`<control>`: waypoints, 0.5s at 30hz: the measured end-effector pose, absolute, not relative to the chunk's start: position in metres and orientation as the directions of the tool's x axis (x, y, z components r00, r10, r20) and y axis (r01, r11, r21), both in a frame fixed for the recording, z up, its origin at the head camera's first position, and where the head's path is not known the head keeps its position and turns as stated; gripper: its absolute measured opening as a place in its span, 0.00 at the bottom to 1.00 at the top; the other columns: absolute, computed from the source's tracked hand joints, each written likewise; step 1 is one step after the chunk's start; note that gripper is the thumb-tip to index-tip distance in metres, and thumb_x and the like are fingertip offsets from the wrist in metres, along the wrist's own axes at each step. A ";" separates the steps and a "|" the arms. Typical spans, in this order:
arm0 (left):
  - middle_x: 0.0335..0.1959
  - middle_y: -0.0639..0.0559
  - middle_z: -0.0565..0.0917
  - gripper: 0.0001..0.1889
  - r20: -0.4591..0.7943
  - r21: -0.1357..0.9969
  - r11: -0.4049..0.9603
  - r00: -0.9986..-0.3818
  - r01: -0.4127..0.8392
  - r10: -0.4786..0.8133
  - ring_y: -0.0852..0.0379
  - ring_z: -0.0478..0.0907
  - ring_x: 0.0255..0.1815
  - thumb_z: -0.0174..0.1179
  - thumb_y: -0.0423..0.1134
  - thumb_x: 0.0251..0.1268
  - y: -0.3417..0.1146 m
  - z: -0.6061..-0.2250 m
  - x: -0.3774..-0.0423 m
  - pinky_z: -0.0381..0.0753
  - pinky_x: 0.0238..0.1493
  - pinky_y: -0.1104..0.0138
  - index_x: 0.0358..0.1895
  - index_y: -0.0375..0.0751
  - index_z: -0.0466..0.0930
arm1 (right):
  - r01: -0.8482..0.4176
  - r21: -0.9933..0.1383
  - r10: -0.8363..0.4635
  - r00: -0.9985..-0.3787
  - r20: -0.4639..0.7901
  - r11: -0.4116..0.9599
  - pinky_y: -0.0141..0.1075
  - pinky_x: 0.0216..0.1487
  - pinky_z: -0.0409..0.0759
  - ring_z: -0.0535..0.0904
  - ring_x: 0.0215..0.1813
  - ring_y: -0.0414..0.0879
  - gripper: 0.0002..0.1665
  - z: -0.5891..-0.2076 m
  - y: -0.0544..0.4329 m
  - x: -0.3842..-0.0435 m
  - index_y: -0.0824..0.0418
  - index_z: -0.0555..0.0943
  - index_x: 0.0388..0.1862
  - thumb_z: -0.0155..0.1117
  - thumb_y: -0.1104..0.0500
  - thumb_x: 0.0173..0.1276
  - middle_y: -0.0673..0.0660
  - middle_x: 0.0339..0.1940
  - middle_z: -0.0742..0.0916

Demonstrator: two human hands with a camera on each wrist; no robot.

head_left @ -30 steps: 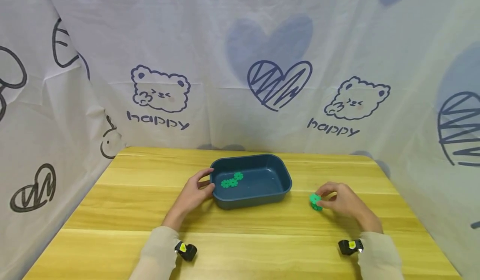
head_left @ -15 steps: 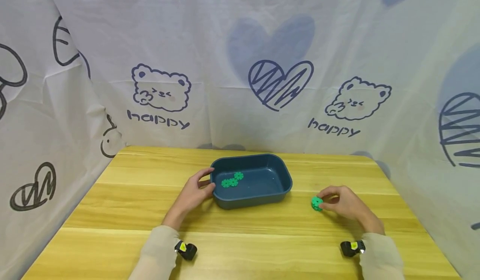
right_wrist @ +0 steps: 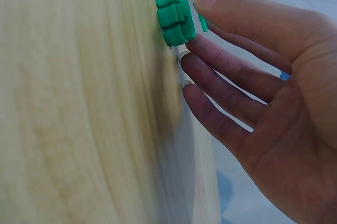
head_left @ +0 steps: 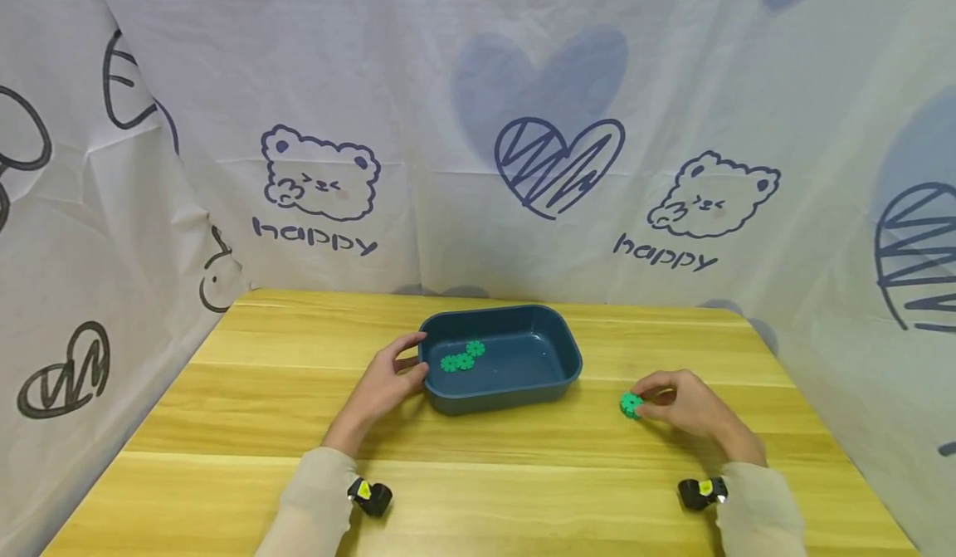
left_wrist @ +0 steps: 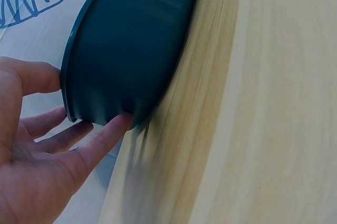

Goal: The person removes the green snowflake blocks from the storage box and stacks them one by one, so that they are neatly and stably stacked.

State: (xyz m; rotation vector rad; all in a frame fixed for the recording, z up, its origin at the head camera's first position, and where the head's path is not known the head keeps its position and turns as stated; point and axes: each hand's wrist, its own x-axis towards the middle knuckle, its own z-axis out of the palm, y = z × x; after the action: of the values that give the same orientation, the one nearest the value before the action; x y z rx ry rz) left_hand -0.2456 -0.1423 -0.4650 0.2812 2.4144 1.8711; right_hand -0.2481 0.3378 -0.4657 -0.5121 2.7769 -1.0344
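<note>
At the left end of a dark blue plastic bin [head_left: 500, 395], my left hand [head_left: 387, 383] holds the wall and rim with thumb and fingers. Several green flower-shaped notched discs [head_left: 465, 362] lie flat inside, toward that end. On the right, my right hand [head_left: 683, 403] pinches one thin green disc [right_wrist: 203, 21] by its edge. Directly under that disc stands a stack of green discs [right_wrist: 172, 16] on the table, with a slim gap showing between them in the right wrist view. The other right fingers hang beside the stack.
The wooden table [head_left: 478, 491] spans the view, with its far edge close behind the bin. A white printed cloth [head_left: 441, 109] hangs at the back and sides. Black wrist cameras [head_left: 371, 499] sit at both sleeves.
My right hand has come down slightly and a little to the right, bringing the pinched disc over the stack; it barely moves in the last half second. The left hand and bin stay put.
</note>
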 end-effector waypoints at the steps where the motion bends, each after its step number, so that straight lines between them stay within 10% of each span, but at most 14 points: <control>1: 0.80 0.33 0.62 0.29 0.053 0.966 0.239 -0.980 0.099 0.190 0.30 0.70 0.74 0.55 0.30 0.76 -0.142 -0.465 -0.246 0.85 0.63 0.52 0.77 0.36 0.63 | -0.270 -0.655 -0.362 -0.932 -0.006 0.706 0.37 0.52 0.88 0.87 0.49 0.46 0.15 -0.466 0.338 -0.248 0.61 0.88 0.49 0.76 0.56 0.65 0.59 0.49 0.91; 15: 0.80 0.33 0.61 0.29 0.049 0.969 0.230 -0.981 0.092 0.190 0.30 0.70 0.74 0.54 0.29 0.76 -0.142 -0.465 -0.246 0.86 0.62 0.53 0.77 0.35 0.63 | -0.264 -0.651 -0.358 -0.933 -0.014 0.712 0.40 0.56 0.88 0.86 0.49 0.43 0.14 -0.466 0.338 -0.250 0.59 0.89 0.48 0.76 0.56 0.66 0.56 0.48 0.91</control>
State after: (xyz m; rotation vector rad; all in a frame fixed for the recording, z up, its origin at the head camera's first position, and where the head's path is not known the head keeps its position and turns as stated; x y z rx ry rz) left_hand -0.2461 -0.1417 -0.4646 0.2764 2.3999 1.8817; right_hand -0.2496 0.3383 -0.4664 -0.5072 2.7764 -1.0233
